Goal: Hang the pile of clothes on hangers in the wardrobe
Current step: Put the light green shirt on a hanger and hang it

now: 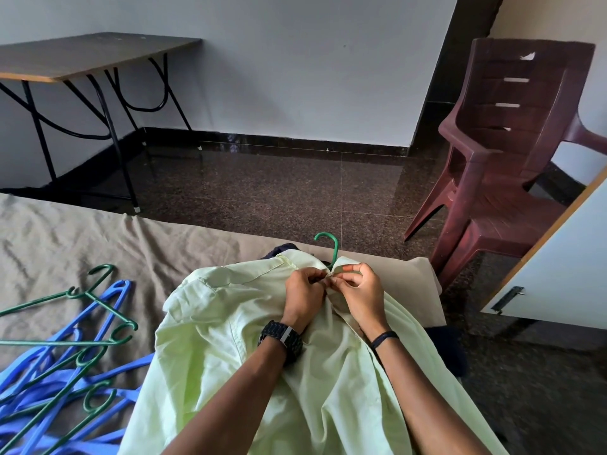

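From the head camera, a pale green shirt [230, 356] lay spread on a bed covered with a grey-brown sheet [65, 244], with a green hanger [330, 246] inside its collar and only the hook showing at the far end. The left hand [303, 293] and the right hand [359, 290] met at the collar, fingers curled and pinching the fabric edges together. A heap of blue and green hangers [65, 366] lay to the left on the bed. Farther off stood a folding table [82, 57] at left and a maroon plastic chair [512, 152] at right. A white wardrobe door [558, 270] edged in at near right. No writing was legible.
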Demonstrator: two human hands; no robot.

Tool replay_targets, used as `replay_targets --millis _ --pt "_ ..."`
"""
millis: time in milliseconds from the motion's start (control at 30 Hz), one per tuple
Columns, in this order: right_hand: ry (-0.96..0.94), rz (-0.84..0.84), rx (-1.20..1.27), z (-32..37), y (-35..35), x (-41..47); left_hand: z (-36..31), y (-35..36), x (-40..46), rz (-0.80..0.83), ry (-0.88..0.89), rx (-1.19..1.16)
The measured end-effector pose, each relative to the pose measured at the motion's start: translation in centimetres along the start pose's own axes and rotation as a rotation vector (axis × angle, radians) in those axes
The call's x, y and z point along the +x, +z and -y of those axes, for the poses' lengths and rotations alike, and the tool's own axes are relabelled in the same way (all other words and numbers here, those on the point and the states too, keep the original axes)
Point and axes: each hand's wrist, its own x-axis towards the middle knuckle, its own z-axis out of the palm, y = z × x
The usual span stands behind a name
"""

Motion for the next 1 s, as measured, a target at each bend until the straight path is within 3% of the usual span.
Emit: replay_targets --millis 267,333,467,533,833,900,1000 --pt "-0.032 -0.042 -0.044 0.7 0.5 -0.6 -0.4 -0.6 0.5 0.188 -0.251 -0.433" --pt "-0.037 -0.067 -0.073 0.9 0.7 -0.7 -0.4 -0.6 0.6 0.201 -0.188 -0.329" --pt "-0.018 -0.098 -0.136 1.0 0.7 -0.6 -0.1 -0.2 -0.1 0.06 0.205 0.317" --pt "-0.004 -0.085 -0.165 1.0 0.5 -0.5 0.2 0.0 -0.4 0.029 0.329 0.412" --pt "-0.01 0.03 -0.244 1.2 -0.2 0.3 -0.6 -0.9 0.4 0.075 0.516 0.516" --pt "-0.026 0.039 -0.25 1.1 -0.1 0.3 -0.5 -1.1 0.7 0.092 0.471 0.468" --pt "-0.108 0.034 -0.254 1.1 0.1 0.1 -0.9 -1.4 0.8 0.125 0.22 0.221"
